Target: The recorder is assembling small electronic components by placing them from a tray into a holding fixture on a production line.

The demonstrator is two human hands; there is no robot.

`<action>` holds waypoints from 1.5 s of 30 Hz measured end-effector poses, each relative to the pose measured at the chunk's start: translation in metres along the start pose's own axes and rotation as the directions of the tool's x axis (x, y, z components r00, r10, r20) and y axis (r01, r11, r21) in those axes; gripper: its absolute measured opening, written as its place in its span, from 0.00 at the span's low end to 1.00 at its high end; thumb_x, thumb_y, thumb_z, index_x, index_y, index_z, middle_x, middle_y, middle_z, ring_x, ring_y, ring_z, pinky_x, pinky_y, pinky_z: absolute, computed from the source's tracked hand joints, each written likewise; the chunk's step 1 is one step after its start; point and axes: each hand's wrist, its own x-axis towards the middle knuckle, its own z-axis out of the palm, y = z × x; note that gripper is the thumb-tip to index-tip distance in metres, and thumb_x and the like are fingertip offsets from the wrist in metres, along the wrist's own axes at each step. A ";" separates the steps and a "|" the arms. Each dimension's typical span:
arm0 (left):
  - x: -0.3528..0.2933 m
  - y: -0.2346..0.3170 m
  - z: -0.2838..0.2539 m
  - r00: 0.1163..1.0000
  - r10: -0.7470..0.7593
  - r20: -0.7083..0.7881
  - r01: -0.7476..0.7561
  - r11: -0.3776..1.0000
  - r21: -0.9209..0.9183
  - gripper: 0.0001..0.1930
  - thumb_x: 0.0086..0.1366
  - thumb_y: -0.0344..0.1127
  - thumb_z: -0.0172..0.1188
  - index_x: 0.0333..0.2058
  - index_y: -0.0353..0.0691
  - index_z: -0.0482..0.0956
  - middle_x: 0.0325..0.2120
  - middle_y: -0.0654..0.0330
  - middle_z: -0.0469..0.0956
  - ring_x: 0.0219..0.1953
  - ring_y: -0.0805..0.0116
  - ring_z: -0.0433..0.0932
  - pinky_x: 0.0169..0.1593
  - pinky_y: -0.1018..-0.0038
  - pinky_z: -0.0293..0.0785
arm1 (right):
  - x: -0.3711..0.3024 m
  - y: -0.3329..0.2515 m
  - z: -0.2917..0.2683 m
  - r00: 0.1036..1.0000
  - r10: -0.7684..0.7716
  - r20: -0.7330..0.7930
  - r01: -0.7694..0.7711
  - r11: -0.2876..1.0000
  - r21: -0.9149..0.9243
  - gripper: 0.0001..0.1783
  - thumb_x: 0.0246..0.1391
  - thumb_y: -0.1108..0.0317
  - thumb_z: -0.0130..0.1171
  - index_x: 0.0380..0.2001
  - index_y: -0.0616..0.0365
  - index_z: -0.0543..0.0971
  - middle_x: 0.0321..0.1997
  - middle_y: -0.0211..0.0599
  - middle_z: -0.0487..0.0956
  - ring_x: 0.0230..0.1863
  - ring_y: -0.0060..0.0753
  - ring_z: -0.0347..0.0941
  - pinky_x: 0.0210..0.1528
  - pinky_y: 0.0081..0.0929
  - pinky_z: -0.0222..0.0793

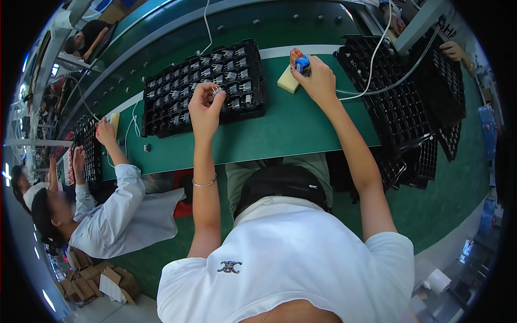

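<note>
1. On a green surface (280, 137), a black tray (253, 112) lies ahead and slightly left of the wearer, its many compartments holding small pronged parts. The grid seems meant to keep the parts separate, and its position puts them within easy reach
2. The left hand (204, 110) is raised at the tray's near side, with its thumb and fingers closed on a small component (216, 92) with metal prongs. Held near the fingertips, the component stays mostly exposed, perhaps for a clear view
3. The right hand (319, 78) is clamped around a small blue-and-orange object (299, 62), beside a pale yellow block (288, 82). Whether object and block touch, I cannot tell. The grip looks fuller than the left, likely for steadiness
4. Pose: the left forearm rises nearly straight up, with a bracelet (204, 183) at the wrist; the right forearm slants up and inward. The 2 hands are well apart
5. Farther right, more black trays (392, 96) overlap at the surface's edge, apparently kept aside, with a white cord (371, 75) crossing near them
</note>
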 end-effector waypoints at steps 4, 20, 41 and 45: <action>-0.002 0.003 0.002 1.000 0.002 -0.016 -0.002 1.000 0.012 0.07 0.60 0.25 0.62 0.36 0.36 0.75 0.27 0.70 0.73 0.25 0.86 0.63 0.28 0.86 0.59 | -0.006 -0.005 -0.002 0.999 -0.014 -0.029 0.014 1.000 0.019 0.25 0.46 0.55 0.67 0.46 0.57 0.79 0.39 0.39 0.81 0.38 0.47 0.79 0.41 0.36 0.74; 0.000 -0.003 -0.002 0.999 0.021 0.043 -0.022 1.000 0.018 0.07 0.62 0.24 0.60 0.38 0.34 0.74 0.30 0.66 0.75 0.33 0.80 0.75 0.40 0.81 0.74 | 0.072 0.045 0.026 0.959 0.266 0.098 -0.274 0.783 0.558 0.24 0.47 0.55 0.68 0.39 0.67 0.79 0.36 0.42 0.82 0.34 0.32 0.80 0.37 0.27 0.74; -0.006 0.001 -0.008 0.999 0.044 0.023 -0.047 0.992 0.119 0.06 0.62 0.25 0.61 0.37 0.36 0.74 0.28 0.70 0.72 0.29 0.84 0.68 0.34 0.86 0.66 | 0.141 0.155 -0.164 0.987 0.138 -0.083 -0.161 0.791 -0.590 0.30 0.37 0.52 0.68 0.40 0.65 0.80 0.41 0.55 0.81 0.46 0.54 0.77 0.49 0.41 0.73; -0.007 0.003 -0.009 0.999 0.030 0.028 -0.033 0.994 0.109 0.06 0.62 0.26 0.61 0.37 0.37 0.74 0.28 0.70 0.72 0.28 0.86 0.66 0.31 0.87 0.62 | 0.138 0.163 -0.161 0.970 0.212 -0.118 -0.242 0.807 -0.539 0.29 0.39 0.50 0.70 0.41 0.60 0.81 0.45 0.54 0.80 0.48 0.56 0.77 0.50 0.46 0.73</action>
